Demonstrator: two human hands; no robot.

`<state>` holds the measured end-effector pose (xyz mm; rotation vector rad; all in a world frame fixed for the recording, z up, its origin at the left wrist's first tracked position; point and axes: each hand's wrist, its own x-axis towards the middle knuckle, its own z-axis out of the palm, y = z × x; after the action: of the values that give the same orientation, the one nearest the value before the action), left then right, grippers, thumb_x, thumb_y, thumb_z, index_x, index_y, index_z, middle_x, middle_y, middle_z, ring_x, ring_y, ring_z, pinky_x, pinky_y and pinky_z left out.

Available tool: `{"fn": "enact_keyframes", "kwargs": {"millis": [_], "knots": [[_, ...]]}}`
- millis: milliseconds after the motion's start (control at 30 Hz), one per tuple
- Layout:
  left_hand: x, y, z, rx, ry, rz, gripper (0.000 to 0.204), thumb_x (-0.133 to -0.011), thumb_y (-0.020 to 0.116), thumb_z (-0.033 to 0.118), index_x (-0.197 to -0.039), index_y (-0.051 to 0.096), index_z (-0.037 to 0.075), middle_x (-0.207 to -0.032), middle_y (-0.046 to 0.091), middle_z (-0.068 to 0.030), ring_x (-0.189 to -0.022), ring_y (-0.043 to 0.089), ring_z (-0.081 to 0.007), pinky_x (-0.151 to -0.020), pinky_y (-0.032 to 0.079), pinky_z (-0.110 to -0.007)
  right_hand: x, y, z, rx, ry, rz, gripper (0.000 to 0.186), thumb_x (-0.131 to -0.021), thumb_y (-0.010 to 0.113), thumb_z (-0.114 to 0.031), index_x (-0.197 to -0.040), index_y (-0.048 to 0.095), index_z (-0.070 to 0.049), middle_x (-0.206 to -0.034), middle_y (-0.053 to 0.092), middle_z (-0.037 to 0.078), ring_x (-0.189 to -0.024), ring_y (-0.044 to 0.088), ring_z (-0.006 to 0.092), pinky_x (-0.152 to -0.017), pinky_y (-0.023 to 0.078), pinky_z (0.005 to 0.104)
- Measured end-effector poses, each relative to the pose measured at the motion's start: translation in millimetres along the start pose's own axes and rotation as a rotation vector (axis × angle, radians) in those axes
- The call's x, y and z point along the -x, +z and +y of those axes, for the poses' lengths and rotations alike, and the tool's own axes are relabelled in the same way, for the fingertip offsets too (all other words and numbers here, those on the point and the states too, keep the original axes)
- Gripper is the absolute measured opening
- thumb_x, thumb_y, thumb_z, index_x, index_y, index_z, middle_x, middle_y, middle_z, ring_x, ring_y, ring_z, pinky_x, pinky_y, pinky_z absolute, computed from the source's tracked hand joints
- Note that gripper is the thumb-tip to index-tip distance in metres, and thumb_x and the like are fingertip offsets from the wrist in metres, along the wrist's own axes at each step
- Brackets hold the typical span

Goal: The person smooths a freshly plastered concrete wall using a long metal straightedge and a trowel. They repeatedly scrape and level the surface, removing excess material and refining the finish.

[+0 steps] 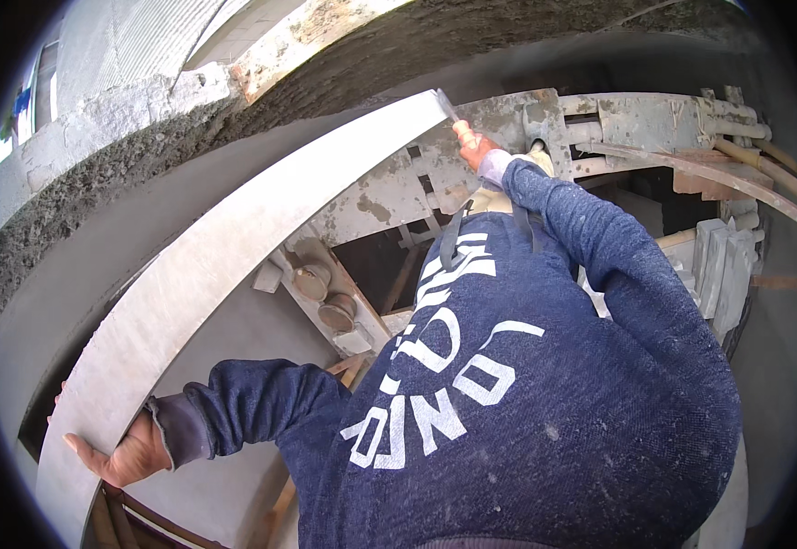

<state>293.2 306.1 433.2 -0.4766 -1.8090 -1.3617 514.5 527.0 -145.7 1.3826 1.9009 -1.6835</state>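
Note:
A long, pale, flat board [224, 238] slants across the left half of the head view, from the lower left up to the top middle. Its edges look curved, partly from the lens. My left hand [128, 450] is closed around its lower end, thumb on the face and fingertips showing past the far edge. At the upper end, my right hand [477, 149] grips the orange handle of a small hand tool [461, 131]. The tool's metal head [443, 102] touches or lies very near the board's end; its exact kind is too small to tell.
A rough concrete edge [106, 137] runs above the board. Below me are cement-spattered planks [371, 197] with gaps, and two round containers [311, 279] on a ledge. Poles [782, 174] and several pale strips [723, 265] lie at right. A smooth grey surface [252, 357] spreads below.

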Motion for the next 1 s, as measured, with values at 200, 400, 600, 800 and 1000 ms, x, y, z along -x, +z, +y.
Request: {"fn": "enact_keyframes", "kwargs": {"millis": [200, 400, 600, 800, 1000], "knots": [[3.5, 0.7, -8.2, -0.028, 0.007, 0.002, 0.053, -0.088, 0.066, 0.017, -0.121, 0.054, -0.022, -0.121, 0.060, -0.0340, -0.112, 0.061, -0.0418, -0.103, 0.047, -0.053, -23.0, 13.2, 19.6, 0.107, -0.270, -0.107, 0.043, -0.086, 0.056, -0.033, -0.119, 0.056, -0.004, -0.106, 0.067, 0.028, -0.104, 0.064, 0.0458, -0.090, 0.049, 0.0490], [22.0, -4.6, -23.4, -0.037, -0.030, -0.095, 0.057, -0.085, 0.069, 0.020, -0.123, 0.054, -0.020, -0.121, 0.061, -0.0323, -0.111, 0.062, -0.0405, -0.102, 0.049, -0.051, -0.8, 2.8, -0.7, 0.027, 0.026, -0.001, 0.049, -0.085, 0.057, -0.037, -0.117, 0.059, -0.001, -0.111, 0.066, 0.030, -0.107, 0.063, 0.0473, -0.093, 0.049, 0.0478], [27.9, 6.9, -18.7, -0.110, -0.029, 0.010, 0.057, -0.085, 0.069, 0.020, -0.122, 0.055, -0.020, -0.120, 0.062, -0.0312, -0.111, 0.062, -0.0390, -0.101, 0.050, -0.050, 6.2, 2.5, -2.9, 0.059, 0.038, 0.091, 0.043, -0.086, 0.057, -0.035, -0.115, 0.062, -0.003, -0.113, 0.067, 0.027, -0.110, 0.063, 0.0418, -0.093, 0.049, 0.0462], [28.6, 10.5, -18.7, -0.063, -0.044, -0.065, 0.061, -0.084, 0.069, 0.020, -0.128, 0.051, -0.017, -0.120, 0.062, -0.0296, -0.111, 0.062, -0.0381, -0.102, 0.050, -0.050, -12.8, -4.4, 11.8, -0.049, 0.012, 0.094, 0.044, -0.081, 0.064, -0.038, -0.110, 0.064, -0.005, -0.108, 0.069, 0.025, -0.104, 0.066, 0.0411, -0.087, 0.051, 0.0464], [50.7, 20.3, -29.7, 0.239, -0.286, -0.102, 0.069, -0.085, 0.067, 0.019, -0.146, 0.041, -0.001, -0.124, 0.060, -0.0229, -0.116, 0.059, -0.0359, -0.106, 0.046, -0.051, -32.0, -43.9, 16.6, -0.168, 0.062, 0.197, 0.039, -0.077, 0.064, -0.035, -0.102, 0.065, -0.004, -0.092, 0.070, 0.021, -0.089, 0.068, 0.0393, -0.076, 0.053, 0.0460]]}}
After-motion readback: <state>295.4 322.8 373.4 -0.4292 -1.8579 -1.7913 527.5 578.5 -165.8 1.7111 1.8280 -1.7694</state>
